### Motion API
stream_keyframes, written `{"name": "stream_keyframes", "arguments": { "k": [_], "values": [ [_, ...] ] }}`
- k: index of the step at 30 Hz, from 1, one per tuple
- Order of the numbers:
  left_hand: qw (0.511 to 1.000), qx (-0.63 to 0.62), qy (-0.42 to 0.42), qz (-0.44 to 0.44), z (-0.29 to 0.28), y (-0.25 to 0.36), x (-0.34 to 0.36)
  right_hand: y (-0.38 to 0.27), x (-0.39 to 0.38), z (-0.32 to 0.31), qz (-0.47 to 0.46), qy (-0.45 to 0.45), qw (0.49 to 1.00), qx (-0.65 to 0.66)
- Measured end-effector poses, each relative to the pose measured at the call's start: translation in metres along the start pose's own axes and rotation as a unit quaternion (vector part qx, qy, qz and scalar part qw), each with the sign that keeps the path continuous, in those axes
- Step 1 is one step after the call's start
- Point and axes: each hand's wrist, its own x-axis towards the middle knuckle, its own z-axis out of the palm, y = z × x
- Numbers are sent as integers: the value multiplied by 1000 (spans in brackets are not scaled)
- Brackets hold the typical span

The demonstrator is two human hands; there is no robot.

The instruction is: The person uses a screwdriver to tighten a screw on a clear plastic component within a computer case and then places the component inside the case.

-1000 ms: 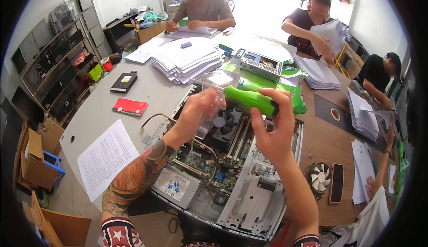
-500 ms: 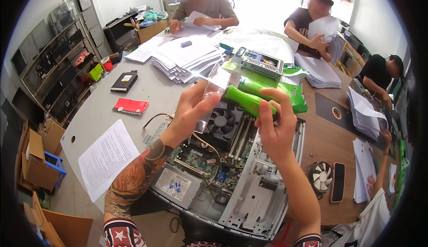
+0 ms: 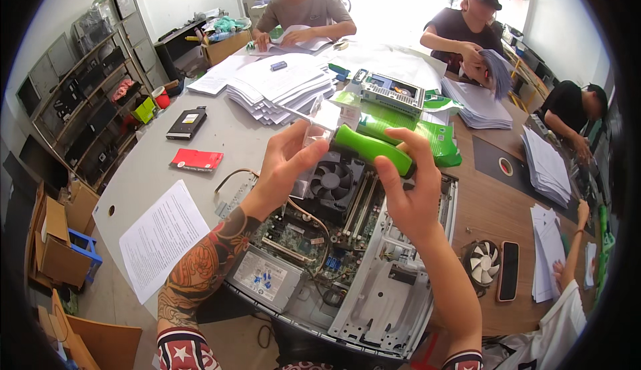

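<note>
My left hand [image 3: 286, 159] pinches a clear plastic piece [image 3: 325, 116], part of it hidden behind my fingers. My right hand [image 3: 415, 186] is closed round the green handle of a screwdriver [image 3: 374, 148]. Its thin grey shaft appears to cross the clear piece and point left. Both hands are raised over an opened desktop computer case [image 3: 387, 316]. Inside lie a motherboard [image 3: 297, 240], a black cooling fan [image 3: 332, 179] and a silver power supply [image 3: 260, 278]. Several small blue pieces [image 3: 267, 280] rest on the power supply.
Around the case lie a printed sheet [image 3: 163, 240], a red packet [image 3: 195, 159], a black drive [image 3: 186, 123], a loose fan [image 3: 481, 265] and a phone [image 3: 508, 271]. Behind are paper stacks [image 3: 284, 89] and a metal drive cage [image 3: 392, 95] on green packaging. Several people work around the table.
The screwdriver handle has turned slightly in my right hand, and those fingers have shifted. My left hand is nearly still. At the far right, a person has tipped a sheaf of papers down.
</note>
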Motion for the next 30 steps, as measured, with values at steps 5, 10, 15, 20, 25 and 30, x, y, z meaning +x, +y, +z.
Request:
{"name": "stream_keyframes", "arguments": {
  "k": [5, 10, 15, 20, 25, 30],
  "values": [
    [1000, 6, -8, 9, 1, -5, 0, -8, -2, -3, 167, -28, 984, 61],
    [1000, -1, -3, 3, 6, -3, 0, -2, -1, -1, 110, 13, 992, 67],
    [1000, 10, 2, -4, 1, -5, -1, -2, 0, 4, 11, 34, 998, 49],
    [999, 18, 36, -28, 7, -2, 0, 0, 2, 1, -66, -1, 998, -2],
    [999, 30, 38, -20, 5, -5, 0, 0, 2, 3, -65, 15, 998, -11],
    [999, 51, 7, -16, -3, -13, -1, -6, -2, -2, 187, -34, 981, 43]
  ]
}}
